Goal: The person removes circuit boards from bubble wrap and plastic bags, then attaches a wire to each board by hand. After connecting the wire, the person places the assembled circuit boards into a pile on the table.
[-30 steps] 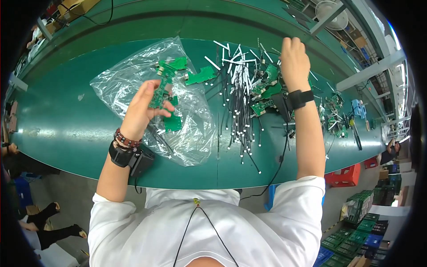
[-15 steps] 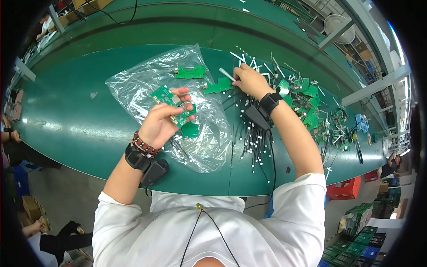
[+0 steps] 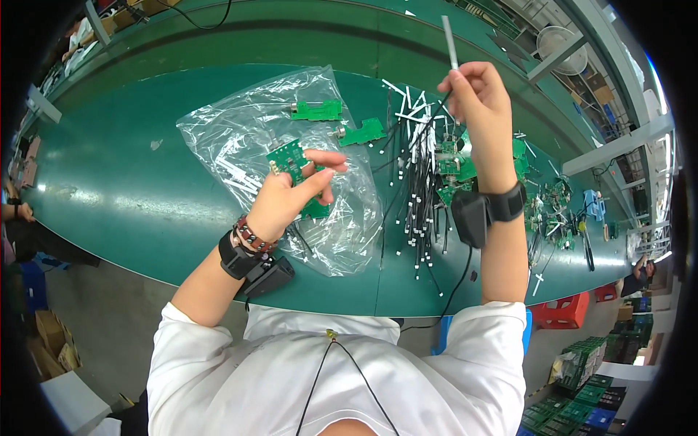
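A green circuit board (image 3: 288,158) is in my left hand (image 3: 282,200), held above the clear plastic bag (image 3: 349,243); my fingers and thumb cover part of it. My right hand (image 3: 481,102), raised at the right, pinches a thin black cable near its white sleeved end (image 3: 450,42), which points up. The cable's dark length runs from the hand down toward the left. Below it lies a bundle of black cables (image 3: 420,218) with white sleeves and small white connectors. One green board (image 3: 316,110) rests on the bag; another board (image 3: 363,132) sits by its right edge.
A heap of green boards (image 3: 454,168) lies right of the cable bundle, partly behind my right arm. Farther right are more wired boards (image 3: 556,207) and a blue object (image 3: 593,204). A red stool (image 3: 563,311) stands beyond the green table's (image 3: 109,182) front edge.
My right hand has risen from the cable bundle, moving right and lifting the cable by its white end. My left hand has shifted slightly right with the circuit board, its fingers turned rightward.
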A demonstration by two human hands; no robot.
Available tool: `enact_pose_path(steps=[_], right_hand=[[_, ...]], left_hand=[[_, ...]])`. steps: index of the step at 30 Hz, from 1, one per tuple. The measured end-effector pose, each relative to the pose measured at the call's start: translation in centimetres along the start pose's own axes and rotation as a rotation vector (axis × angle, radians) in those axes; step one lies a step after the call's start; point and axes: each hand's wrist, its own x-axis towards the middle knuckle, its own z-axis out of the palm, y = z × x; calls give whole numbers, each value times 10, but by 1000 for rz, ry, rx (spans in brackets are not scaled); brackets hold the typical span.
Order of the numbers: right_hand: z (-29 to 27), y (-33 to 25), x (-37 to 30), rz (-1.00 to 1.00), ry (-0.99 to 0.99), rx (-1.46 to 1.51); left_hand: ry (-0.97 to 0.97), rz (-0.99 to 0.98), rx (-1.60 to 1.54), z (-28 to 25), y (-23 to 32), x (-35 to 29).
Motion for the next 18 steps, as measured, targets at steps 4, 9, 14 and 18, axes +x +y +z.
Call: enact_pose_path(steps=[4,9,14,18], right_hand=[[22,-27,-29,167,-139,295],[37,-32,-47,54,-75,349],[37,-15,-76,227,-258,388],[39,-1,-98,361,-474,393]], left_hand=[[-32,-5,110,19,18,3],[-146,-46,82,25,23,3],[-37,-104,7,23,29,0],[50,-83,1,26,24,0]])
